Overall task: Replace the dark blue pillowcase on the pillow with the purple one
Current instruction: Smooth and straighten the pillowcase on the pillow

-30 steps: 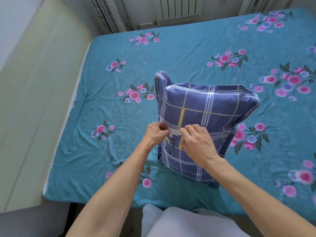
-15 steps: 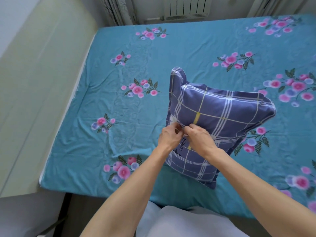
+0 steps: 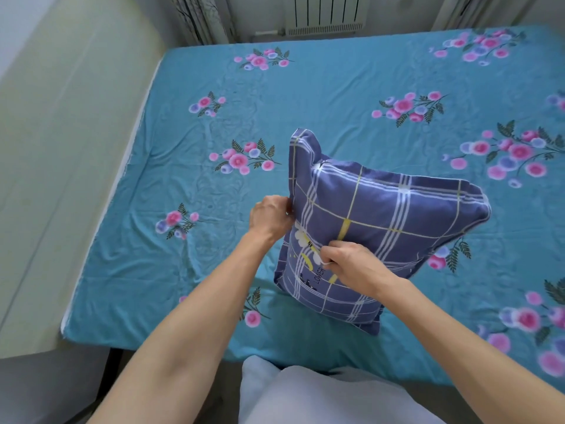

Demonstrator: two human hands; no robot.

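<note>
A pillow in a blue-purple plaid pillowcase (image 3: 385, 215) with white and yellow lines stands tilted on the bed. My left hand (image 3: 270, 217) grips the case's left edge, fingers curled on the fabric. My right hand (image 3: 351, 264) pinches the cloth on the front face near the printed letters, lower down. One loose corner of the case sticks up at the top left. No second pillowcase is in view.
The bed (image 3: 189, 270) carries a teal sheet with pink flower prints. A pale headboard or wall panel (image 3: 61, 179) runs along the left. A radiator (image 3: 324, 13) and curtains stand behind. Light cloth (image 3: 321, 396) lies at the bottom edge.
My hands, close together on the front of the case earlier, have parted: the left slid to the left edge, the right moved down. The pillow shifted slightly right.
</note>
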